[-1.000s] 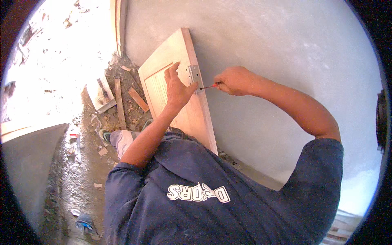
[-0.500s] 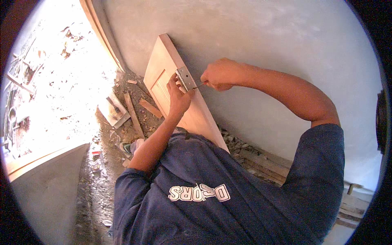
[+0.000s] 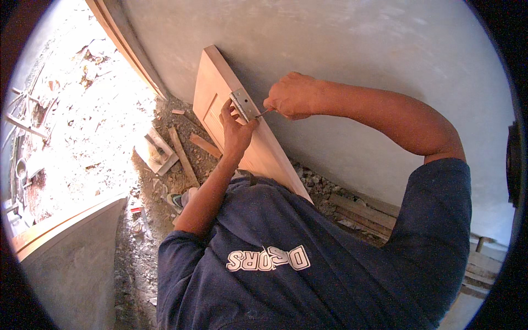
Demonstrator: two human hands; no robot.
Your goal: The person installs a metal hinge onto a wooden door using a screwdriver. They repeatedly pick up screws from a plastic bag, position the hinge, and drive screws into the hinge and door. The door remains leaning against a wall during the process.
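Note:
A wooden panelled door (image 3: pixel 207 77) stands on its long edge, leaning near the wall, with its narrow side facing up. On that narrow side lies a metal butt hinge (image 3: pixel 244 104) with screw holes. My left hand (image 3: pixel 236 132) grips the hinge, fingers curled at its knuckle side and thumb by its near end. My right hand (image 3: pixel 294 96) is closed in a fist round a screwdriver (image 3: pixel 264 113); only its thin shaft shows, reaching to the hinge's near corner. The fist hides its handle, and the tip is too small to make out.
A plastered wall (image 3: pixel 352 44) rises behind the door. Wood offcuts (image 3: pixel 184 157) and a pale block-shaped thing (image 3: pixel 157 151) lie on the rubble floor at left. Planks (image 3: pixel 363 217) lie along the wall's foot. A wooden frame (image 3: pixel 124 44) borders a bright opening.
The view has shifted slightly, so the door and hinge appear a little further left. My right fist has turned slightly on the screwdriver. My left hand stays on the hinge.

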